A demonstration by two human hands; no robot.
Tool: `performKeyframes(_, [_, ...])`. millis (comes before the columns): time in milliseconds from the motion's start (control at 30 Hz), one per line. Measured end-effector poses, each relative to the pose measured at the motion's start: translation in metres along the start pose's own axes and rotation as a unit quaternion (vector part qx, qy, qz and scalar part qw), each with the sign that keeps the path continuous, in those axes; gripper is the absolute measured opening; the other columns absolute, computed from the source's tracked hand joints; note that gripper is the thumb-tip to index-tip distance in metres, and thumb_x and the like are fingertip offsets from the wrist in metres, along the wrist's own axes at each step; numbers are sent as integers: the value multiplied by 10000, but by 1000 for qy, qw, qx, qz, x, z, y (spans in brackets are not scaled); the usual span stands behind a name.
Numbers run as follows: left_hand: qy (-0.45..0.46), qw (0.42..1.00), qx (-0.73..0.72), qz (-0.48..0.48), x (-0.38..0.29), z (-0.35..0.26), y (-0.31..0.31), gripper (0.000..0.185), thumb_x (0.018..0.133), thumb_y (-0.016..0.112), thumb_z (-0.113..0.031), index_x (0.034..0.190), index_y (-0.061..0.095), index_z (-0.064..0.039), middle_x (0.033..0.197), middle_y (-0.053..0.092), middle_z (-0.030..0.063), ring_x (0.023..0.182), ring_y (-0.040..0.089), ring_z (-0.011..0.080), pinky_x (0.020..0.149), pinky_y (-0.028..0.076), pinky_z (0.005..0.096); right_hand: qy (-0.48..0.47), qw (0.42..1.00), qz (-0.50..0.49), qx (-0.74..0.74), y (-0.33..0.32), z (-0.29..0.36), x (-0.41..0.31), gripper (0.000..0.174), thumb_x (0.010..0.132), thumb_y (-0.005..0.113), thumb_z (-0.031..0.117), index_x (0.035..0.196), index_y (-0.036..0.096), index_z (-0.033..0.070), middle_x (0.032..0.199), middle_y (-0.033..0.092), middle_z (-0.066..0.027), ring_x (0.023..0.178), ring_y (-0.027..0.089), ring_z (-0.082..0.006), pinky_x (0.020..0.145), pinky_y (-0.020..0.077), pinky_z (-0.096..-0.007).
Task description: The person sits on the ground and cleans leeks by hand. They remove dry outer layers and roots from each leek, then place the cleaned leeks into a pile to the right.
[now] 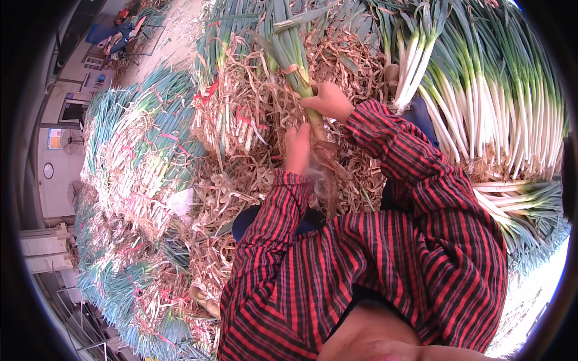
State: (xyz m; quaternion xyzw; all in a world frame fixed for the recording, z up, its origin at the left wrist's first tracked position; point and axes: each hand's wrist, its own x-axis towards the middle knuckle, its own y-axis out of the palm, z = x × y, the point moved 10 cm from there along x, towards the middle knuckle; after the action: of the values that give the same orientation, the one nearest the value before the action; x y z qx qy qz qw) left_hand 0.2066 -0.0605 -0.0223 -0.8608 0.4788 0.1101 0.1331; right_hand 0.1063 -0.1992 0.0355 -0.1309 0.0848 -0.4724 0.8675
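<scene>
My right hand [332,101] grips a large green onion or leek [291,67] partway up its stalk, thumb laid across it. Its green leaves point away from me, and its lower end runs toward my lap. Brown dry outer leaves [327,151] hang around that lower end, partly blurred. Just left of the stalk is my left hand [297,146], fingers curled and blurred by motion. Whether it pinches a dry leaf cannot be told. Under both hands lies a heap of dry, peeled-off leaves [230,194].
To the right, cleaned white-stalked leeks [483,108] lie in a thick row, with a smaller bunch [415,67] nearer. Unpeeled bundles [135,149] with red ties spread along the left. A pale plastic scrap [181,203] lies among them. A wall clock [48,170] hangs at far left.
</scene>
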Motion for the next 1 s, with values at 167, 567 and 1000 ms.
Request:
performKeyframes(167, [-34, 998, -45, 22, -34, 10, 9, 233, 900, 448, -163, 747, 533, -9, 714, 484, 13, 628, 411, 107, 571, 339, 295, 19, 999, -10, -32, -3, -8, -1, 412, 661, 697, 297, 929, 661, -13, 742, 648, -182, 682, 651, -274, 661, 511, -356])
performKeyframes(567, [131, 991, -21, -26, -10, -47, 21, 335, 984, 453, -310, 1069, 530, 5, 867, 546, 29, 762, 496, 109, 698, 412, 293, 8, 990, -55, 130, 0, -33, 12, 378, 722, 667, 217, 1005, 625, -32, 808, 657, -183, 742, 656, -261, 701, 507, -354])
performKeyframes(1000, [2, 866, 343, 364, -94, 48, 7, 481, 880, 580, -274, 1236, 487, 34, 1026, 635, 178, 898, 636, 245, 812, 501, 364, -2, 928, -104, 358, -93, -12, 43, 226, 837, 615, 149, 1003, 557, 6, 766, 551, -37, 606, 525, -121, 559, 463, -289])
